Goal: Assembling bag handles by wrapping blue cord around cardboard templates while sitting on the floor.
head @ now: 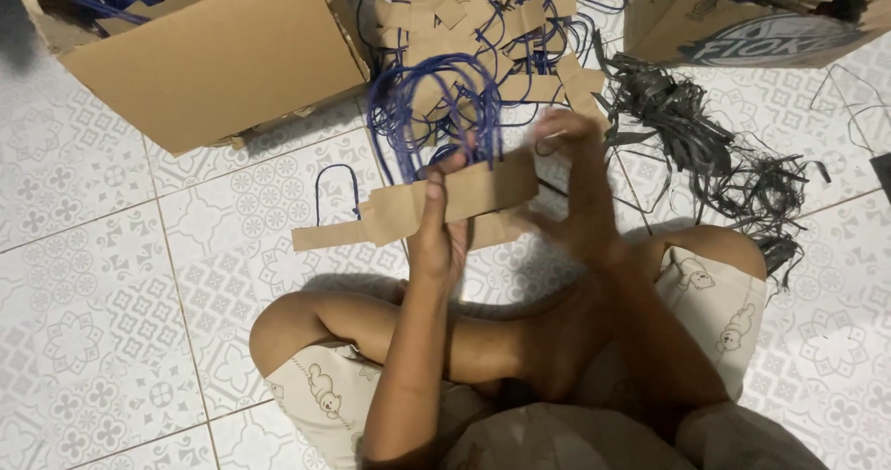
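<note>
My left hand (439, 224) grips a bunch of brown cardboard strips (473, 194) whose blue cord loops (436, 103) arch upward above them. My right hand (575, 187), blurred, is raised just right of the bunch with fingers near the strips' right end; whether it holds anything is unclear. One loose strip with a blue cord loop (336, 212) lies on the tiled floor at the left. A heap of more strips with blue cords (487, 15) lies beyond my hands.
An open cardboard box (223, 57) lies at the upper left, another printed box (742, 20) at the upper right. A tangle of dark plastic strapping (705, 141) spreads on the patterned tiles at the right. My crossed legs (371, 326) fill the foreground.
</note>
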